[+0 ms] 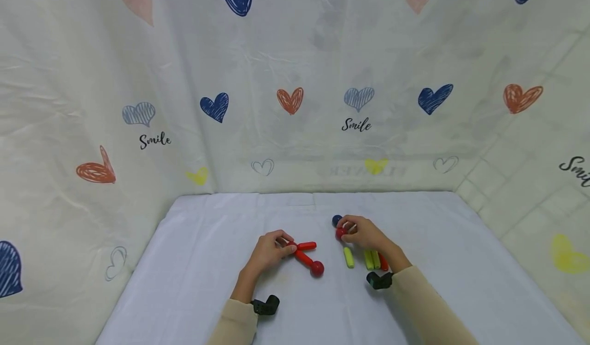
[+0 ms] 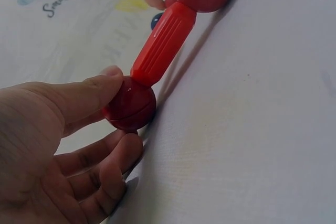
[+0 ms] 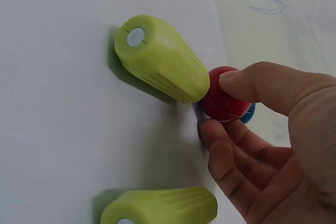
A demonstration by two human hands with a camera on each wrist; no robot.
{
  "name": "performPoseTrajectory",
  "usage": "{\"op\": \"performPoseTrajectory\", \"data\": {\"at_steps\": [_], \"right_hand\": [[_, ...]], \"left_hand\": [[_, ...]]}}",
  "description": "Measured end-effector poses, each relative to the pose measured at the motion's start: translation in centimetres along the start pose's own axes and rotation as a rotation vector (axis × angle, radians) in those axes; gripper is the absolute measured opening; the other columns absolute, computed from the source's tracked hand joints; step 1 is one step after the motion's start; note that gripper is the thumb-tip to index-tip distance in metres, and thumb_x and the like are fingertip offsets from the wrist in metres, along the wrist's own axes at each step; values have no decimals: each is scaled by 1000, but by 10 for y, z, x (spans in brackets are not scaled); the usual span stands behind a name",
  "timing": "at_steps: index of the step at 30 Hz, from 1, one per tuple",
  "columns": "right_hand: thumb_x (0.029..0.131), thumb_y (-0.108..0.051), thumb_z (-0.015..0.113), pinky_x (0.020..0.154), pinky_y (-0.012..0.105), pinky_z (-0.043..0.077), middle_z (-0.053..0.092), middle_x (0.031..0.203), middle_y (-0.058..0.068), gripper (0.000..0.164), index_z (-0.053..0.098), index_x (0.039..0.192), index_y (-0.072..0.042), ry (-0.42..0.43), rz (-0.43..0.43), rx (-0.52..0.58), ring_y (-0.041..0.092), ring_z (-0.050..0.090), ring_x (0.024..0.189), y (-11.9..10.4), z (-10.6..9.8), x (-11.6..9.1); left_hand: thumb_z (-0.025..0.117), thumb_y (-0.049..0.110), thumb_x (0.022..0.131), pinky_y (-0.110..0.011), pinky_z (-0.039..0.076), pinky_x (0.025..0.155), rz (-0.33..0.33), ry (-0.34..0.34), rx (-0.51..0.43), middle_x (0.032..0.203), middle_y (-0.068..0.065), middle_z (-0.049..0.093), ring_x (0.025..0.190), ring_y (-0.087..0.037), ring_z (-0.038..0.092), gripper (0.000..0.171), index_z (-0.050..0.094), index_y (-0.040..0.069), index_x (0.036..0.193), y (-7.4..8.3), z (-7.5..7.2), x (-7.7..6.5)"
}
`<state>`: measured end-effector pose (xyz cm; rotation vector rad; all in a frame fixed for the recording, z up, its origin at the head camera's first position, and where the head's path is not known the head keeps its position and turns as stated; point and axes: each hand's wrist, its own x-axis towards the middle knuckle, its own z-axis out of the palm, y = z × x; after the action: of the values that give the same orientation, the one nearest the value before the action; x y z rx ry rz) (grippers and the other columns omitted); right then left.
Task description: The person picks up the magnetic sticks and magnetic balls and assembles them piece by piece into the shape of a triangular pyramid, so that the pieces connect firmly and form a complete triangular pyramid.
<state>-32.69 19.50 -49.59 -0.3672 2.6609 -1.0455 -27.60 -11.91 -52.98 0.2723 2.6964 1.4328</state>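
My left hand (image 1: 269, 251) pinches a red ball (image 2: 134, 109) between thumb and fingers, low over the white cloth. From that ball a ribbed red rod (image 2: 164, 43) runs to a second red ball (image 1: 317, 268). Another red rod (image 1: 307, 245) sticks out of the held ball to the right. My right hand (image 1: 366, 234) grips a separate red ball (image 3: 226, 98) with thumb and fingertips. Just behind it sits a dark blue ball (image 1: 337, 220), partly hidden in the right wrist view. A yellow-green rod (image 3: 163, 59) with a pale end disc lies beside the right hand's ball; whether they touch I cannot tell.
Under the right forearm lie more yellow-green rods (image 1: 369, 259) and a red rod (image 1: 383, 263), close together. A white cloth (image 1: 207, 242) covers the table. Behind it hangs a pale curtain (image 1: 318, 150) printed with hearts.
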Motion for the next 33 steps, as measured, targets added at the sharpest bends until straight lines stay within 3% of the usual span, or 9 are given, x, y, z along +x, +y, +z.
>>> {"op": "performPoseTrajectory", "data": {"at_steps": [5, 14, 25, 33], "right_hand": [[92, -13, 74, 81, 37, 56, 68, 113, 8, 24, 67, 114, -21, 23, -18, 12, 22, 63, 97, -1, 0, -3], [94, -12, 73, 83, 36, 58, 69, 112, 10, 23, 67, 116, -18, 75, -112, 128, 23, 65, 98, -10, 3, -19], [93, -13, 74, 85, 36, 59, 69, 115, 11, 27, 65, 119, -13, 36, -163, 193, 22, 66, 99, -17, 23, -22], [93, -14, 74, 84, 37, 59, 70, 113, 6, 25, 67, 116, -19, 21, -141, 198, 21, 66, 99, -25, 37, -17]], "left_hand": [[78, 30, 91, -30, 49, 68, -1, -3, 4, 94, 1, 70, 75, -15, 59, 18, 72, 21, 106, 0, -1, 0], [78, 30, 91, -30, 49, 69, -10, -11, 9, 96, 0, 70, 78, -16, 58, 19, 72, 21, 107, 0, -1, 0], [79, 28, 90, -29, 50, 67, 9, -42, 5, 98, -2, 71, 75, -15, 60, 21, 72, 19, 108, -3, -5, -1], [80, 26, 89, -29, 50, 66, 0, -61, -18, 98, -2, 71, 74, -16, 60, 21, 71, 18, 107, -2, -6, -2]]}}
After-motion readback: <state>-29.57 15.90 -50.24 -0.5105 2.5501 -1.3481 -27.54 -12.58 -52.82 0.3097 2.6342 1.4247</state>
